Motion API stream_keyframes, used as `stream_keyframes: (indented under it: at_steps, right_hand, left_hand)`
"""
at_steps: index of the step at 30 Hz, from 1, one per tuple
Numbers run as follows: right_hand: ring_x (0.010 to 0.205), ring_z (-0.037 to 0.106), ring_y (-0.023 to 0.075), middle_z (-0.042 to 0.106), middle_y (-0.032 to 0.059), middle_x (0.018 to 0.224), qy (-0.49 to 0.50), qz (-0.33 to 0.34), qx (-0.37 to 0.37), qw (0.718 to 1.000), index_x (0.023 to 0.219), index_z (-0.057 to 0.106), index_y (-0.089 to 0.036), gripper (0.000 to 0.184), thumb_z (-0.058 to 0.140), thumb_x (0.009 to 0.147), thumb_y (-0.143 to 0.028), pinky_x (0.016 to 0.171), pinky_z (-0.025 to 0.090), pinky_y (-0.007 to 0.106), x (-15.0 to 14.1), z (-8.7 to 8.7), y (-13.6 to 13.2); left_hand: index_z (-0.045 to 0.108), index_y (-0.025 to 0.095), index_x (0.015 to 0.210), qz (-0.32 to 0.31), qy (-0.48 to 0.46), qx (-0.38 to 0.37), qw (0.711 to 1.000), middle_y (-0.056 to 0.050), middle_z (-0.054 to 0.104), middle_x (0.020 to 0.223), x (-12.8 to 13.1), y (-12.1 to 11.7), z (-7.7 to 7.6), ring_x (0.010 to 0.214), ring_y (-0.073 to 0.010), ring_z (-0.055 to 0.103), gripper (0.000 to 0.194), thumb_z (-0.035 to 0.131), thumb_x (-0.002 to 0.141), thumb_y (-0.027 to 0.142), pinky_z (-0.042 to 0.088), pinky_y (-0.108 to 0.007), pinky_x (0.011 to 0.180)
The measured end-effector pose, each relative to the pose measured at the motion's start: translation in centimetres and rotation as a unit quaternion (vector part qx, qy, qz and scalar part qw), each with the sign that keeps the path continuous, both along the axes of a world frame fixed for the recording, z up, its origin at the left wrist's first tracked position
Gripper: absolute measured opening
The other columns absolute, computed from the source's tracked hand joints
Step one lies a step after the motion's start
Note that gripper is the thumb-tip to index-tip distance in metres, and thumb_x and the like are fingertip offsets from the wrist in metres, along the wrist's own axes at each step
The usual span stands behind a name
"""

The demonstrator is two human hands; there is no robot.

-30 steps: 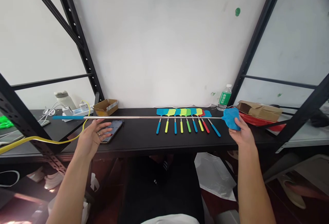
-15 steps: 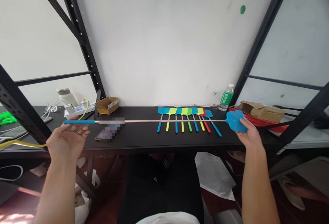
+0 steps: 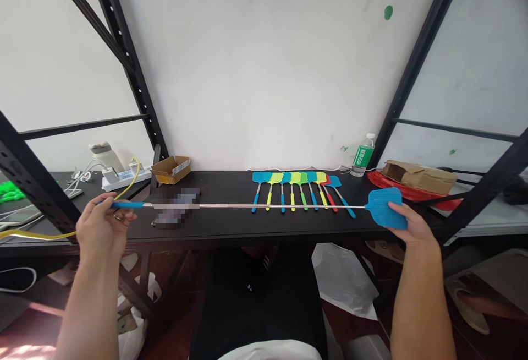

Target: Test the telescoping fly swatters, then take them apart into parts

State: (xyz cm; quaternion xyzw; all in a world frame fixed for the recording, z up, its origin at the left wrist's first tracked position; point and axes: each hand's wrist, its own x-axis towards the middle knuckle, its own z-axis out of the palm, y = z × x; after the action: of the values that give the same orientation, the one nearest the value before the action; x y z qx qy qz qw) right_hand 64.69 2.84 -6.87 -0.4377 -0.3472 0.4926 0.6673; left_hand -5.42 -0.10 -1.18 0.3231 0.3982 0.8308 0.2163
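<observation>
Holding a long fly swatter (image 3: 264, 206) level across the body, the person spans it between both hands, its thin steel shaft stretched out over the black table (image 3: 231, 233) at 12 o'clock.

The left hand (image 3: 104, 230) sits at 9 o'clock, its fingers (image 3: 124, 216) curled shut around the swatter's blue grip. The right hand (image 3: 413, 232) sits at 3 o'clock, its fingers (image 3: 398, 221) closed on the lower edge of the blue mesh head, which stands tilted beside the palm. Neither hand is free, and nothing shows the swatter touching the table.

Behind the shaft, at 12 o'clock, a row of about nine shorter swatters (image 3: 297, 192) lies side by side on the table, with heads toward the wall and blue, yellow, green and red grips toward the person. Their shafts look far shorter than the drawn-out one in hand, which is the only swatter out of that row.

A pixelated, unreadable object (image 3: 176, 206) lies under the shaft at 11 o'clock, near a cardboard box (image 3: 170, 170). A green-labelled water bottle (image 3: 363, 155) stands at 1 o'clock, and a brown paper bag (image 3: 418, 178) rests on a red tray (image 3: 396, 186) at 2 o'clock.
</observation>
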Motion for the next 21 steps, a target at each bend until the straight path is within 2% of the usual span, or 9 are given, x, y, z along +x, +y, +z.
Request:
stream_keyframes:
  at_steps: [3, 8, 13, 21]
  right_hand:
    - [0.051, 0.064, 0.0223, 0.070, 0.0049, 0.071, -0.017, 0.013, -0.006, 1.000, 0.084, 0.071, -0.019, 0.038, 0.091, 0.055, -0.033, 0.041, 0.051, 0.030, -0.3, 0.0, 0.0]
    - [0.051, 0.062, 0.0198, 0.068, 0.0021, 0.069, -0.020, 0.010, -0.002, 1.000, 0.083, 0.067, -0.019, 0.039, 0.091, 0.055, -0.033, 0.040, 0.050, 0.028, -1.5, 0.3, 0.2]
    - [0.050, 0.060, 0.0192, 0.066, 0.0019, 0.067, -0.034, 0.013, 0.004, 0.999, 0.081, 0.066, -0.019, 0.036, 0.090, 0.058, -0.034, 0.040, 0.048, 0.028, -1.9, 0.7, 0.4]
    - [0.057, 0.065, 0.0203, 0.072, 0.0038, 0.078, -0.033, 0.013, 0.017, 0.999, 0.088, 0.071, -0.021, 0.035, 0.088, 0.061, -0.035, 0.044, 0.052, 0.028, -1.8, 0.7, 1.1]
  left_hand:
    - [0.054, 0.020, 0.088, -0.009, -0.001, -0.015, 1.000, 0.005, 0.062, 0.056, 0.2, 0.4, 0.0, 0.041, -0.0146, 0.055, 0.033, 0.068, 0.060, 0.013, 0.050, -0.025, 0.039]
    - [0.041, 0.025, 0.097, 0.000, -0.014, -0.036, 0.999, 0.003, 0.068, 0.058, 0.1, 1.3, -0.3, 0.040, -0.0160, 0.054, 0.053, 0.067, 0.054, 0.008, 0.049, -0.025, 0.037]
    - [0.037, 0.025, 0.099, 0.038, -0.034, -0.040, 0.998, 0.005, 0.066, 0.055, 0.0, 1.9, -0.5, 0.038, -0.0151, 0.051, 0.058, 0.062, 0.052, 0.005, 0.048, -0.023, 0.036]
    - [0.033, 0.026, 0.101, 0.129, -0.077, -0.030, 0.988, 0.009, 0.056, 0.057, 1.5, 2.1, -0.2, 0.045, -0.0151, 0.052, 0.058, 0.056, 0.052, 0.005, 0.041, -0.018, 0.034]
